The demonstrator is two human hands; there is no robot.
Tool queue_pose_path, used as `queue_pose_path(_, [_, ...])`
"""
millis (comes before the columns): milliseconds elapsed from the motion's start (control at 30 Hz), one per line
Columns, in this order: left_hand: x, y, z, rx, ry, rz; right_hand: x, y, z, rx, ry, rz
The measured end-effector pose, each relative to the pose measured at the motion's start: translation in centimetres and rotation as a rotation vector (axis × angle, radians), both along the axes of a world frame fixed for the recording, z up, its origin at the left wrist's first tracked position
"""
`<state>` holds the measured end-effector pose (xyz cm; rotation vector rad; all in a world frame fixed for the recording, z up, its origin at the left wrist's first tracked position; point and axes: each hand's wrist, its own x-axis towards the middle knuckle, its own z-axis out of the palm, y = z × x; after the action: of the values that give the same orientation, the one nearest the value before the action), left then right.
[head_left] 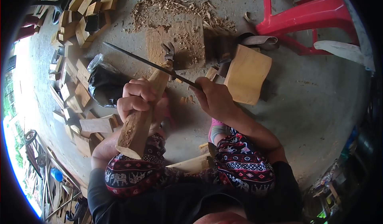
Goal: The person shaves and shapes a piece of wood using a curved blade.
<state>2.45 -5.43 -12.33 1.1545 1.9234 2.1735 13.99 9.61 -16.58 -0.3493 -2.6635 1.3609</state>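
My left hand (137, 98) is wrapped round a long wooden piece (137, 132), which slants from my lap up toward a wooden block (175, 40) on the floor. Beside the piece's far end, at the block's near edge, is a metal clamp-like part (169, 54). In my right hand (215, 98) is the near end of a thin dark rod-shaped tool (139, 59), perhaps a file. The tool crosses over the far end of the wooden piece and points to the upper left. Shavings lie on the block.
Cut wood blocks (81, 94) are piled at the left, near a black plastic bag (105, 84). Right of the block stands a curved wooden piece (249, 74). A red plastic stool (307, 22) is at the upper right. Wood shavings (175, 2) cover the floor beyond the block.
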Motion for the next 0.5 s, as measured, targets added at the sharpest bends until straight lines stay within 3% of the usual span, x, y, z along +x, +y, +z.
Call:
queue_pose_path(67, [0.0, 0.0, -0.1, 0.004, -0.022, -0.004, 0.0, -0.2, -0.9, -0.007, 0.003, 0.002])
queue_pose_path(133, [0.1, 0.0, -0.2, 0.028, -0.03, -0.013, -0.1, -0.5, -3.2, -0.027, -0.19, 0.013])
queue_pose_path(267, [0.1, -0.2, -0.3, 0.009, 0.007, -0.014, -0.2, -0.2, -1.4, -0.024, -0.128, 0.012])
queue_pose_path(333, [0.1, 0.0, 0.0, -0.002, -0.007, -0.008, -0.3, 0.1, 0.5, -0.019, 0.026, -0.017])
queue_pose_path(500, [0.0, 0.0, -0.2, 0.001, -0.024, 0.0, -0.4, -0.1, -2.5, -0.007, -0.099, 0.012])
